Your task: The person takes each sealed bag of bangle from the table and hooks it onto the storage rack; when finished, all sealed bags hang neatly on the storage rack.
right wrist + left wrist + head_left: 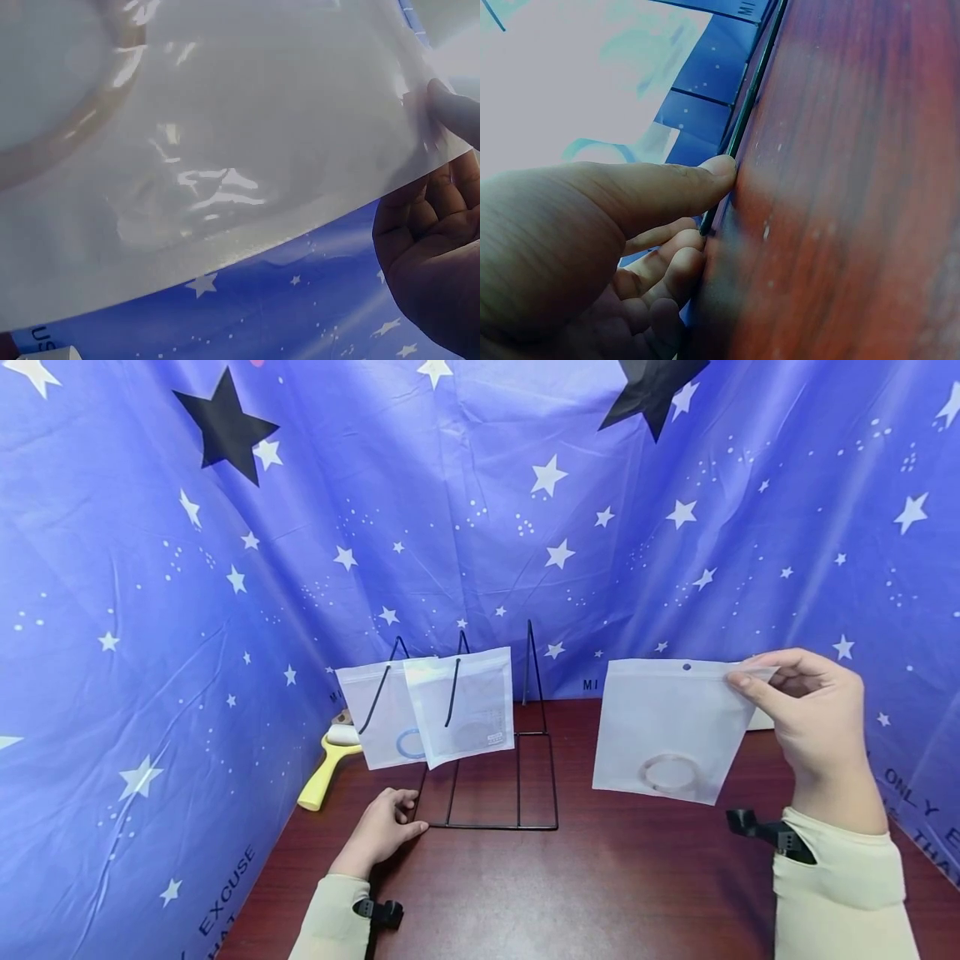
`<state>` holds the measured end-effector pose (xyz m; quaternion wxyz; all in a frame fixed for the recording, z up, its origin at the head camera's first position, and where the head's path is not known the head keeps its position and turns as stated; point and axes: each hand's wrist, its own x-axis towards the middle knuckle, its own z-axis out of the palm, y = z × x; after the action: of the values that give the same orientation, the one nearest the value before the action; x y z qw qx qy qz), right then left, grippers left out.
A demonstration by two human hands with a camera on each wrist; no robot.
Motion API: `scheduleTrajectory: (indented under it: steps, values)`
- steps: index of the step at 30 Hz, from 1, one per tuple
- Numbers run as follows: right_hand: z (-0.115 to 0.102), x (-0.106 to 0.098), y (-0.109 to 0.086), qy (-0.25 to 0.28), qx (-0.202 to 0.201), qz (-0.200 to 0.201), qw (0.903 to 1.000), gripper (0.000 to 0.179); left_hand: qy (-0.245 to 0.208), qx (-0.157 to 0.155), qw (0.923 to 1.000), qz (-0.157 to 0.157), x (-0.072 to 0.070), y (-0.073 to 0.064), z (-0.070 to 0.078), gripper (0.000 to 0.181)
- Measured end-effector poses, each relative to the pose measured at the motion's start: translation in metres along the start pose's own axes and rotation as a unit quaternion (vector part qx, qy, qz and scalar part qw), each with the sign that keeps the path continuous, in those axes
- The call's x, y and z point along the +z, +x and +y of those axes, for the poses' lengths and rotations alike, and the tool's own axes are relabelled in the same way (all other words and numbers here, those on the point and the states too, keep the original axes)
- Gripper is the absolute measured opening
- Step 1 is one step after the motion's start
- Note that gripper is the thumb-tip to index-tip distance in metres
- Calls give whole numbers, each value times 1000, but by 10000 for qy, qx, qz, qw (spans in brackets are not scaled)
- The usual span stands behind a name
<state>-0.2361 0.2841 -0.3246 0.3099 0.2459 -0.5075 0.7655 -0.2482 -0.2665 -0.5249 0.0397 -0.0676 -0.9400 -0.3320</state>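
Note:
In the head view my right hand [817, 710] pinches the upper right corner of a frosted zip bag [652, 718], held up right of the rack. A hang hole sits at its top edge, and a brownish ring [647, 768] shows inside. My left hand [378, 831] holds the front left corner of a black wire display rack [495, 827], thumb [718, 166] on the wire and fingers curled beneath. Two similar bags hang from the rack's prongs: a left bag [393, 714] with a blue ring [400, 743], overlapped by a right bag [483, 693]. The right-hand prong carries no bag.
A lint roller with a yellow handle [318, 785] lies left of the rack on the dark red wooden table [525, 893]. Behind the right hand a white object [760, 720] is partly hidden. A blue star-patterned curtain [465, 527] encloses the back and sides.

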Motion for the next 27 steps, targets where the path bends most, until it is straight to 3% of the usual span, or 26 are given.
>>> scheduleTrajectory:
  steps: [13,27]
  values:
    - [-2,15,-5,42,-232,-489,9985,18,-8,-5,10000,58,0,0,1,51]
    - [6,35,-11,50,-529,-665,9964,19,15,38,10000,37,1,1,-3,53]
